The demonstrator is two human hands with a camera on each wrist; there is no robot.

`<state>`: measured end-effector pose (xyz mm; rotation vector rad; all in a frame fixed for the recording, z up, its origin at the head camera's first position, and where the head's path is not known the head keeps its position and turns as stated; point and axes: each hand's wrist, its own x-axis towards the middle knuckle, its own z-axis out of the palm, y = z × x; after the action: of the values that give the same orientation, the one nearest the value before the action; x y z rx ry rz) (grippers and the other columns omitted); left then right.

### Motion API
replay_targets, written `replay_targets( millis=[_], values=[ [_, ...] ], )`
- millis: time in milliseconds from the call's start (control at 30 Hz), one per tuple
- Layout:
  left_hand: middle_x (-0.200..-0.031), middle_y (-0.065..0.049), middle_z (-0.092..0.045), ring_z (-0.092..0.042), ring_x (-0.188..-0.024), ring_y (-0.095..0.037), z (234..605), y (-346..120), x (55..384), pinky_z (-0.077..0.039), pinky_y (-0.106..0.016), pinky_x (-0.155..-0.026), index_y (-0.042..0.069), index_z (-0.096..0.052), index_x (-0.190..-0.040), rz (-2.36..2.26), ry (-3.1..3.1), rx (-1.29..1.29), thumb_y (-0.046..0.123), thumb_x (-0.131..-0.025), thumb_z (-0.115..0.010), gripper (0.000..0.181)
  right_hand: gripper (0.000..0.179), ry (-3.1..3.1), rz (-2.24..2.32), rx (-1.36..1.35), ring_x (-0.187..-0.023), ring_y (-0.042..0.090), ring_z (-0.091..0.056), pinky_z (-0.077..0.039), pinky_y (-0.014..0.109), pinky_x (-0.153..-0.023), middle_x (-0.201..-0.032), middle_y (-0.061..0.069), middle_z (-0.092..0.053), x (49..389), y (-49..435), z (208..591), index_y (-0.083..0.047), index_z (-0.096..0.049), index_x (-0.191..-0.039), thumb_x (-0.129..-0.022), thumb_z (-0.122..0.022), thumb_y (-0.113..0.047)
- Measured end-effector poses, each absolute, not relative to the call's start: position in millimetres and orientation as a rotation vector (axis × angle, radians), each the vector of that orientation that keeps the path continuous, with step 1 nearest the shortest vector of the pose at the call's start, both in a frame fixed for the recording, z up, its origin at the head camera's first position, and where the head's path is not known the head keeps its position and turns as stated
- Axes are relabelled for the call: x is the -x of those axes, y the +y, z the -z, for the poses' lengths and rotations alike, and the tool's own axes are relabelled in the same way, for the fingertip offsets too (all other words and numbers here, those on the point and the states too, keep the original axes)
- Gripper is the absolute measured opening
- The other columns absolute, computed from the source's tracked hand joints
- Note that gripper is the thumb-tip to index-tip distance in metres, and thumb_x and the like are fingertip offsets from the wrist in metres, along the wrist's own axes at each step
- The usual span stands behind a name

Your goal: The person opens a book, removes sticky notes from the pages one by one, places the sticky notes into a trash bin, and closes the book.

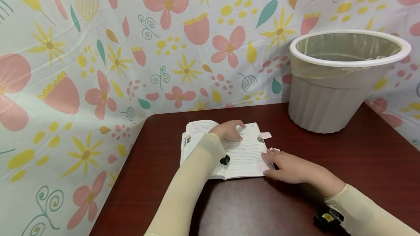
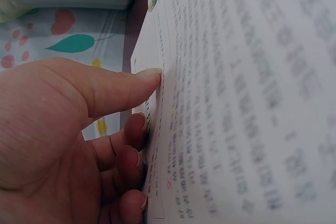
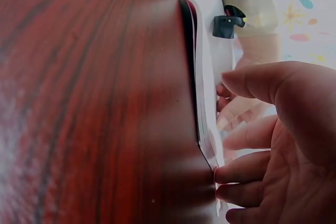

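Beneath the fingers of the left hand (image 1: 228,130) lay the book (image 1: 244,157), spread on the worktop (image 1: 249,207). Those fingers were bent, their tips touching the right-hand page, while the thumb reached out apart from them. At the book's right edge, the fingers of the right hand (image 1: 290,166) touched the page border, slightly separated, with the thumb apart from them and nearer the person. Just past these fingers, a pale pink tab (image 1: 266,135) stuck out from the pages. Well beyond both hands' fingers, to their right, stood the bin (image 1: 328,97), before a flowered sheet (image 1: 193,61).
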<state>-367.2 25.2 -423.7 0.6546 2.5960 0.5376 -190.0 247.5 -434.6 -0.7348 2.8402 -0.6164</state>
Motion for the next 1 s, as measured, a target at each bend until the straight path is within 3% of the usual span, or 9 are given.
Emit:
replay_targets(
  millis=[300,667,833,1000],
  values=[
    [-0.156,0.004,-0.049,-0.050,-0.132,-0.016,425.2,24.2,367.2,-0.044,-0.046,-0.111,0.037,-0.055,-0.141,-0.542,2.597,-0.631,0.031,-0.091,-0.077,0.054,0.068,2.777,0.696,0.718,-0.145,0.056,-0.038,-0.034,0.067,-0.116,-0.151,0.030,-0.050,192.7,247.5,436.0,0.000,-0.057,-0.144,-0.097,-0.066,-0.048],
    [-0.156,0.005,-0.049,-0.051,-0.130,-0.016,425.1,24.1,367.4,-0.045,-0.046,-0.108,0.038,-0.055,-0.140,-0.545,2.593,-0.628,0.032,-0.091,-0.077,0.054,0.060,2.828,0.745,0.794,-0.142,0.053,-0.044,-0.037,0.066,-0.113,-0.150,0.035,-0.048,191.1,248.5,432.5,-0.003,-0.064,-0.138,-0.098,-0.066,-0.047],
    [-0.157,0.004,-0.049,-0.051,-0.133,-0.018,424.4,24.9,367.3,-0.046,-0.046,-0.107,0.038,-0.055,-0.140,-0.549,2.588,-0.635,0.032,-0.092,-0.077,0.053,0.055,2.888,0.819,0.822,-0.141,0.044,-0.050,-0.042,0.062,-0.111,-0.150,0.027,-0.054,190.8,246.2,432.7,-0.003,-0.065,-0.137,-0.100,-0.065,-0.043],
    [-0.157,0.004,-0.048,-0.050,-0.137,-0.018,424.9,25.7,366.8,-0.045,-0.047,-0.109,0.038,-0.055,-0.140,-0.549,2.583,-0.634,0.032,-0.092,-0.077,0.053,0.053,2.938,0.916,0.739,-0.128,0.030,-0.065,-0.054,0.049,-0.100,-0.139,0.014,-0.067,191.8,243.9,434.6,-0.002,-0.063,-0.139,-0.101,-0.065,-0.039]
  ],
)
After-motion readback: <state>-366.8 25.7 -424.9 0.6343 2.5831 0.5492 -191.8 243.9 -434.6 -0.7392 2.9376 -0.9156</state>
